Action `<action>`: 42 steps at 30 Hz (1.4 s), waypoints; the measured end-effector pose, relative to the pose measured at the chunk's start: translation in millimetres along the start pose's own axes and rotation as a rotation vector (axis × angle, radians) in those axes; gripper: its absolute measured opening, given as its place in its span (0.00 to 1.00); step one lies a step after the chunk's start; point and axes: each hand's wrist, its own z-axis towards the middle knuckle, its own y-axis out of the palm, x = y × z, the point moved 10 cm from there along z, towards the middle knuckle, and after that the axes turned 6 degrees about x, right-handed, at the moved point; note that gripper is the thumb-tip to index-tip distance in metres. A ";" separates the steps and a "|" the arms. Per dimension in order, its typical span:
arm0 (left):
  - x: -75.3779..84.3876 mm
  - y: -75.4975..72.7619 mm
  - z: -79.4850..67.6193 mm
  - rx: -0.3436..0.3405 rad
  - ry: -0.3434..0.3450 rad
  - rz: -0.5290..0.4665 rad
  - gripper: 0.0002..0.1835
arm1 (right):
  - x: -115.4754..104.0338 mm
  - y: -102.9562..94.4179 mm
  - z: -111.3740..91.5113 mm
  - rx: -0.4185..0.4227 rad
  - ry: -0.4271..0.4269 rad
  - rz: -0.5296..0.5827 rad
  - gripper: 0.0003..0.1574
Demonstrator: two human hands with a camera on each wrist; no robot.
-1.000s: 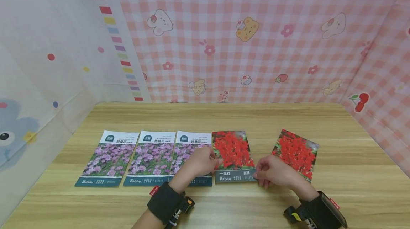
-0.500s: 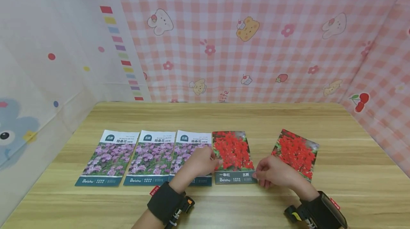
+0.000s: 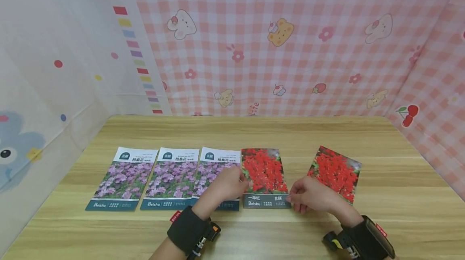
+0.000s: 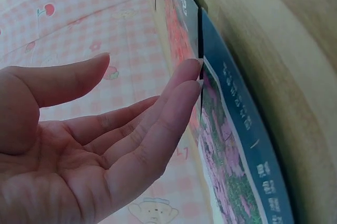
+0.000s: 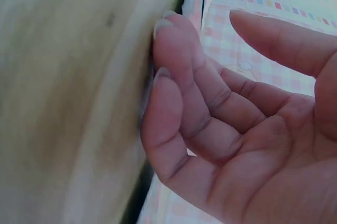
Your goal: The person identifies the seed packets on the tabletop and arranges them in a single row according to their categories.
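Note:
A seed packet with red flowers (image 3: 263, 171) lies flat on the wooden table between my two hands. My left hand (image 3: 228, 182) reaches over the third purple-flower packet (image 3: 232, 205), its fingertips at the red packet's left edge. In the left wrist view, its thumb is well apart from the loosely bent fingers (image 4: 158, 129). My right hand (image 3: 310, 195) touches the red packet's lower right corner with its fingertips. The right wrist view shows its bent fingers (image 5: 168, 108) against the table and its thumb apart. Part of another red-flower packet (image 3: 336, 171) is hidden behind this hand.
Two more purple-flower packets, one far left (image 3: 121, 179) and one beside it (image 3: 172, 179), continue the row. The rightmost red packet lies tilted, separate from the row. A pink checked cloth (image 3: 272, 62) hangs behind the wooden table (image 3: 232, 131).
The red-flower packet between my hands has shifted very slightly, now sitting a little straighter. Both hands keep nearly the same place and pose, and the other packets lie as before.

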 end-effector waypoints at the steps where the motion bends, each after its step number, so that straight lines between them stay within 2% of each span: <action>1: 0.6 -0.9 -0.4 0.002 0.002 -0.005 0.13 | -0.7 -3.1 -0.6 0.009 -0.004 0.001 0.10; 7: 4.9 -6.9 -1.2 0.026 0.040 -0.003 0.14 | -3.9 -40.2 -9.0 0.128 -0.048 -0.025 0.12; 11: 7.3 -7.6 -0.9 0.038 0.062 -0.003 0.17 | -0.2 -67.9 -18.1 0.216 -0.047 -0.022 0.14; 17: 18.0 0.4 -2.2 0.019 0.130 0.010 0.19 | 17.2 -103.1 -28.6 0.352 0.024 -0.070 0.14; 21: 27.1 9.4 -7.1 -0.012 0.172 0.053 0.22 | 30.7 -120.1 -34.7 0.418 0.090 -0.208 0.13; 26: 36.7 18.6 -12.8 -0.050 0.215 0.110 0.24 | 45.8 -131.3 -38.2 0.436 0.147 -0.365 0.16; 34: 44.8 24.0 -15.9 -0.055 0.290 0.177 0.24 | 72.5 -138.0 -39.3 0.399 0.294 -0.421 0.19; 37: 45.8 24.5 -16.0 -0.050 0.298 0.182 0.24 | 79.2 -139.8 -40.2 0.402 0.320 -0.456 0.21; 42: 46.0 24.6 -16.4 -0.055 0.288 0.190 0.23 | 87.0 -139.7 -40.0 0.384 0.391 -0.497 0.37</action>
